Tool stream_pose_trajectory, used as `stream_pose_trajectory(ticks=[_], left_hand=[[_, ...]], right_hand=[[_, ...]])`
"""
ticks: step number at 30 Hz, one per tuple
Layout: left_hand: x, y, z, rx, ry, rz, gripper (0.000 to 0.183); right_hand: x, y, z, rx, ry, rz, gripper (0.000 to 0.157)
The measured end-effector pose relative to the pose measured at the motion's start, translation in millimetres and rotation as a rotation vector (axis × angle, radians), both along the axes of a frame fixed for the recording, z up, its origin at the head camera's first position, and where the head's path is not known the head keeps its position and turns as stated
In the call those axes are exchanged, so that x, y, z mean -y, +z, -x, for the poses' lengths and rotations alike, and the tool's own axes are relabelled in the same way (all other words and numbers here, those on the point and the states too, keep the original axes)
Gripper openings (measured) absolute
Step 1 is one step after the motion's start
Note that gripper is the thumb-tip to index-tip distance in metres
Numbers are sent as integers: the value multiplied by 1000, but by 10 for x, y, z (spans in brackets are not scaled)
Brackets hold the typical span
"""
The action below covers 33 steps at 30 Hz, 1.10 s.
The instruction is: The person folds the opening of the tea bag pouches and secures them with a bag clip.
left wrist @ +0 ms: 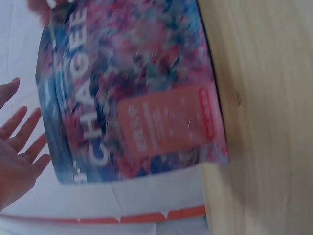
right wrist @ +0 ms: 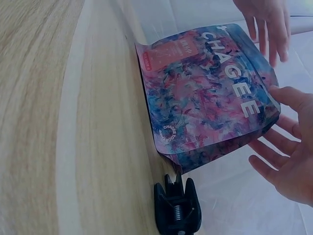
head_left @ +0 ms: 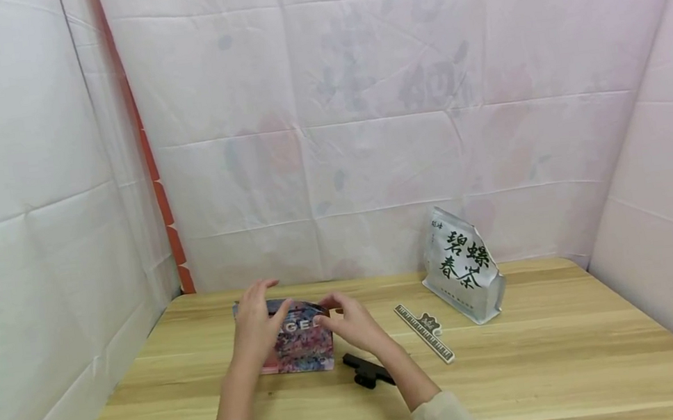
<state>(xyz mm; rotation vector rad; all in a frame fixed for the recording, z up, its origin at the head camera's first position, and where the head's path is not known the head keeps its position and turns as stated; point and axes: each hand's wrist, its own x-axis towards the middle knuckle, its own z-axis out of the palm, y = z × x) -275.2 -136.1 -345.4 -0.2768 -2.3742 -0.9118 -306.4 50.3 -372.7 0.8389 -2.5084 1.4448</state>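
A colourful pink-and-blue CHAGEE tea pouch (head_left: 302,344) stands upright on the table, its pink label (left wrist: 168,120) low on the front. My left hand (head_left: 256,321) is at the pouch's top left; the left wrist view shows its fingers (left wrist: 24,134) spread beside the top edge. At the opposite top corner, my right hand (head_left: 353,320) holds the pouch, thumb (right wrist: 291,98) on the upper edge and other fingers along the side and partly behind. A black spring clip (head_left: 365,371) lies just right of the pouch, partly hidden by my right forearm.
A white clip with a piano-key pattern (head_left: 425,332) lies to the right on the wooden table (head_left: 551,366). Farther back stands a silver tea bag (head_left: 460,268) with dark lettering. Pale cloth (head_left: 360,95) hangs behind the table and at both sides.
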Motion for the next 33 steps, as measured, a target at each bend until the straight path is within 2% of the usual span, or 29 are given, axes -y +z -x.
stream_pose_trajectory(ticks=[4,7,11,22,33], left_hand=[[-90,-49,25,-55,5,101,39],[-126,-87,36,-57,34,180,33],[-159,-119,43,-63,82,231,24],[-209,-185,51,-107,159,241,22],[-225,-149,39,-41,138,247,18]], right_hand=[[7,4,1,3,36,-6,29],[9,-7,15,12,59,7,32],[6,31,-21,24,82,34,32],[8,-24,9,23,78,53,24],[-9,-42,24,7,63,79,11]])
